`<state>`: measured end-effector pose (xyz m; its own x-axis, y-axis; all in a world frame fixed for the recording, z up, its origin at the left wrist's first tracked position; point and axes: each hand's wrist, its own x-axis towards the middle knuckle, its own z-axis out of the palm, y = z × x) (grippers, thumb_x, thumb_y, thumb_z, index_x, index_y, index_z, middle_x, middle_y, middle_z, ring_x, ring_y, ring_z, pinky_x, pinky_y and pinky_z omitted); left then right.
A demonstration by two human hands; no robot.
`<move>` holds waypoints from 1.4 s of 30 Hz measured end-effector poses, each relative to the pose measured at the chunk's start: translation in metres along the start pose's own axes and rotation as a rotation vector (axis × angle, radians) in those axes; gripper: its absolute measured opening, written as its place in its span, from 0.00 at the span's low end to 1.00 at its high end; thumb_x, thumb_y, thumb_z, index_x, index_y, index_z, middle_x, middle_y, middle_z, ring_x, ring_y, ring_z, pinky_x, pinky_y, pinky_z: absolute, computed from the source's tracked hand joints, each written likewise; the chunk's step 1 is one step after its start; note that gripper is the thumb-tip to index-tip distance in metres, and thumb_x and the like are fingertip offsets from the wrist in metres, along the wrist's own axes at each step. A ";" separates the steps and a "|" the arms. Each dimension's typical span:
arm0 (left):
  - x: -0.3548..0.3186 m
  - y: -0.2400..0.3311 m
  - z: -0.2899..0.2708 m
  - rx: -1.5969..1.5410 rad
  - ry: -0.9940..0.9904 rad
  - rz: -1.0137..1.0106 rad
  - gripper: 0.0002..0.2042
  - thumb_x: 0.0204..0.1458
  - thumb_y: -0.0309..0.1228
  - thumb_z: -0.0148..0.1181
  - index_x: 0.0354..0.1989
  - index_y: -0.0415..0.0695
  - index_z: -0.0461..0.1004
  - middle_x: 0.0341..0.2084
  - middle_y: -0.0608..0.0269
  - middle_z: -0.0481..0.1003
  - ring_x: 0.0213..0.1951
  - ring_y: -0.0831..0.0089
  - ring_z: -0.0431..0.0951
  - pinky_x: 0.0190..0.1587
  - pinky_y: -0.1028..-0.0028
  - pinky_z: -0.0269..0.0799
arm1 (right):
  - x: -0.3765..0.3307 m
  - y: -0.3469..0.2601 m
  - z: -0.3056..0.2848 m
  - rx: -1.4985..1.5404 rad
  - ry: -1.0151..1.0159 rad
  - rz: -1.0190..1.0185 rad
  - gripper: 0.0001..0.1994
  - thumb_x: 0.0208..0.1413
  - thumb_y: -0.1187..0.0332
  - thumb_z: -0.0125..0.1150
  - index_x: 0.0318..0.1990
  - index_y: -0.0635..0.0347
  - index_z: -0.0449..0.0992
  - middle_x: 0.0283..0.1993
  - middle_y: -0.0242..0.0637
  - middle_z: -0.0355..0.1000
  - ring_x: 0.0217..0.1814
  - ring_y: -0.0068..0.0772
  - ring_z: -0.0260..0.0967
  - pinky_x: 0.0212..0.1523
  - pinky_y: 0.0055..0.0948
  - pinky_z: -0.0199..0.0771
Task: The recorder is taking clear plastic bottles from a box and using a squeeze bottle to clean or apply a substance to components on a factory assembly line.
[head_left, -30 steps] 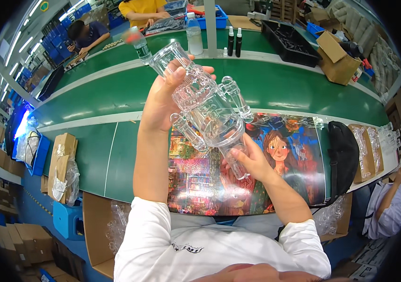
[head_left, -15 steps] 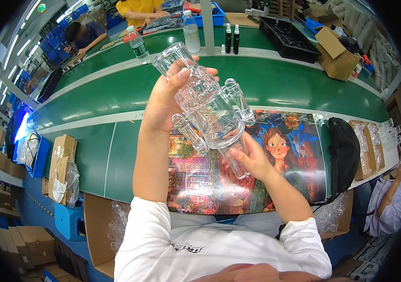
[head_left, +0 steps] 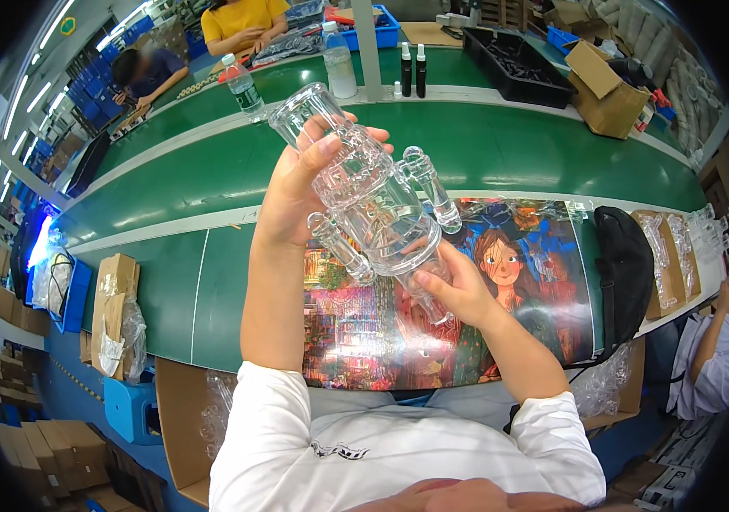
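Above the bench I hold a clear glass water pipe [head_left: 381, 213] in both hands, tilted with its wide open mouth toward the upper left. It has a ribbed neck section, a rounded body and a short capped tube on each side. My left hand [head_left: 296, 183] is closed around the neck just below the mouth, its thumb across the front. My right hand [head_left: 460, 294] grips the narrow tube at the lower end. Beneath the glass lies a glossy illustrated mat [head_left: 347, 341] on the green bench top.
Along the far ledge stand two plastic bottles [head_left: 341, 68], two black spray bottles [head_left: 421, 72] and a black tray [head_left: 518, 68]. A black bag [head_left: 622, 273] and a cardboard tray of wrapped glass [head_left: 667, 264] sit at right. Cardboard [head_left: 115, 307] lies at left; co-workers sit beyond and at right.
The glass and both hands keep nearly the same pose. The glass sits slightly further left in the picture, and the background has shifted a little too.
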<state>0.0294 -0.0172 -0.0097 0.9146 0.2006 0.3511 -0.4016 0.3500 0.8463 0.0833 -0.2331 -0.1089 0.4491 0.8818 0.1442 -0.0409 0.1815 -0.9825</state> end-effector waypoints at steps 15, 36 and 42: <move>-0.005 0.004 0.006 -0.341 -0.057 0.125 0.34 0.44 0.45 0.61 0.57 0.41 0.56 0.47 0.46 0.68 0.50 0.57 0.71 0.52 0.58 0.69 | -0.004 0.005 0.010 0.206 -0.154 0.061 0.23 0.53 0.65 0.60 0.53 0.63 0.58 0.37 0.39 0.70 0.35 0.29 0.72 0.35 0.28 0.74; -0.004 -0.006 0.009 -0.417 -0.192 0.241 0.28 0.46 0.39 0.55 0.55 0.44 0.56 0.31 0.56 0.67 0.36 0.63 0.70 0.45 0.63 0.69 | -0.008 0.002 0.026 0.234 -0.188 0.210 0.25 0.46 0.73 0.66 0.50 0.60 0.61 0.28 0.31 0.69 0.30 0.18 0.68 0.33 0.21 0.67; -0.005 -0.004 0.015 -0.330 -0.167 0.286 0.27 0.50 0.42 0.49 0.57 0.42 0.56 0.29 0.60 0.64 0.34 0.69 0.66 0.43 0.65 0.63 | -0.009 0.000 0.029 0.275 -0.211 0.185 0.25 0.46 0.73 0.66 0.51 0.60 0.60 0.28 0.31 0.69 0.29 0.18 0.68 0.31 0.21 0.66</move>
<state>0.0276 -0.0330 -0.0093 0.7490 0.1905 0.6345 -0.6075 0.5796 0.5431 0.0534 -0.2286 -0.1068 0.2194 0.9755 0.0165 -0.3542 0.0954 -0.9303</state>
